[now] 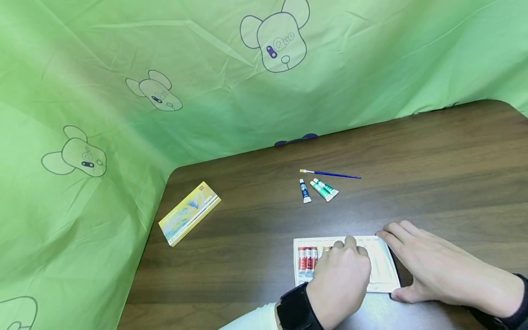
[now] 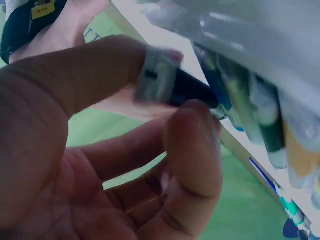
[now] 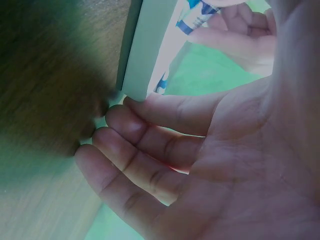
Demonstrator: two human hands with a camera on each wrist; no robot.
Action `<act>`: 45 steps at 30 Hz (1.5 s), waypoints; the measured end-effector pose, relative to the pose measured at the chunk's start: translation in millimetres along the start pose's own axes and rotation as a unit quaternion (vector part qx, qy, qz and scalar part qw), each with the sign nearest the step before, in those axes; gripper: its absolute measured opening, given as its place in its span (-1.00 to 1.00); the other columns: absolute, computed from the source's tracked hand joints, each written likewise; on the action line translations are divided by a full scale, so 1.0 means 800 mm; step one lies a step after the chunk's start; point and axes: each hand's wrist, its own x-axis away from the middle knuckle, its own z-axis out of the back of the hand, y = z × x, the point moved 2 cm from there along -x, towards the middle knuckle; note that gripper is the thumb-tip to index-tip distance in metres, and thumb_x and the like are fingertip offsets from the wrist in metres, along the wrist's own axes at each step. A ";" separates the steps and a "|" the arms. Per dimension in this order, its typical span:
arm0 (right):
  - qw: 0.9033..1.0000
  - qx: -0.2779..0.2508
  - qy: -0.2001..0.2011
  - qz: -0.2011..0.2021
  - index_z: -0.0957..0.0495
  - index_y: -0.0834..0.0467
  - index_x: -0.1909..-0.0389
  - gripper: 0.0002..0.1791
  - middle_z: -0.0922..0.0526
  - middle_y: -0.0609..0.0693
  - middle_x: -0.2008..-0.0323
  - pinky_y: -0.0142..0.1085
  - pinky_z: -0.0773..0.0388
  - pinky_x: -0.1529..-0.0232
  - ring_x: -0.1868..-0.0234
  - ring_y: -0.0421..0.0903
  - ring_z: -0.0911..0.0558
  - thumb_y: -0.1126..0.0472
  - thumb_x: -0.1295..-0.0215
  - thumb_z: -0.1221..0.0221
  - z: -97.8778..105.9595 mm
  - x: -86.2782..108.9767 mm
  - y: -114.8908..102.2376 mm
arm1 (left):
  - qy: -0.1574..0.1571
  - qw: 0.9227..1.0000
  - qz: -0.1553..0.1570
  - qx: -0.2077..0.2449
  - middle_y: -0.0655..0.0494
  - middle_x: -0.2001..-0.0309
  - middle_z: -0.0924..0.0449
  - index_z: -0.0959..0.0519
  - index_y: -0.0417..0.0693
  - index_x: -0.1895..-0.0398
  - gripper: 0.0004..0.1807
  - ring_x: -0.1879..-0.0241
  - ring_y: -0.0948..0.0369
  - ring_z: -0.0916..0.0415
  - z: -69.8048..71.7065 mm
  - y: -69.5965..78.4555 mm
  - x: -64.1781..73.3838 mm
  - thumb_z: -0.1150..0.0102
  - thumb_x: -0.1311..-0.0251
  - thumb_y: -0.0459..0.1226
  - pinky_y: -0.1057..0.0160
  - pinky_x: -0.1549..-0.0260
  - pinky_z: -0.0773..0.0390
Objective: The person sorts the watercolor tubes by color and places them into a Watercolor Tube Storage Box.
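Our left hand (image 1: pixel 342 279) pinches a dark blue tube (image 2: pixel 190 89) at the white tray (image 1: pixel 383 270); blur leaves us unsure whether it touches a slot. Our right hand (image 1: pixel 429 261), fingers extended, braces the tray's right end. We judge this tube is being seated or removed, which calls for a steady tray. Neighbouring tubes (image 2: pixel 272 120) crowd our fingertips; beyond lie a brush (image 1: pixel 336 174), loose tubes (image 1: pixel 305 190), and leftward a yellow box (image 1: pixel 189 214).

The tray (image 1: pixel 381 263) is white, the box (image 1: pixel 189 214) yellow, the cloth (image 1: pixel 218 105) green with cartoon heads (image 1: pixel 282 43).
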 end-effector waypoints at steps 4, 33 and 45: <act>1.000 0.003 0.002 -0.001 -0.56 0.17 -0.08 0.14 -0.59 -0.09 -0.03 -0.16 -0.52 -0.03 -0.03 -0.05 -0.57 -0.40 0.63 -0.61 0.000 0.001 0.000 | 0.001 0.999 -0.029 -0.034 0.35 0.42 -0.57 -0.75 0.19 0.21 -0.83 0.45 0.39 -0.47 0.000 0.001 0.003 -0.29 -0.30 -0.01 0.40 0.65 -0.38; 1.000 -0.007 -0.003 -0.003 -0.56 0.12 -0.08 0.10 -0.57 -0.12 -0.01 -0.13 -0.55 -0.03 -0.02 -0.07 -0.55 -0.39 0.58 -0.61 0.003 -0.001 0.001 | -0.076 0.996 -0.032 -0.027 0.35 0.28 -0.61 -0.68 0.42 0.19 -0.93 0.30 0.35 -0.48 0.001 -0.004 0.002 -0.26 -0.32 0.00 0.34 0.50 -0.32; 1.000 -0.006 -0.004 -0.002 -0.56 0.12 -0.08 0.08 -0.56 -0.12 -0.01 -0.10 -0.59 -0.01 -0.02 -0.07 -0.55 -0.37 0.57 -0.61 0.004 -0.001 0.000 | -0.081 0.996 -0.035 -0.020 0.34 0.29 -0.63 -0.72 0.49 0.23 -0.91 0.30 0.34 -0.53 -0.001 -0.009 -0.001 -0.24 -0.35 -0.02 0.33 0.52 -0.35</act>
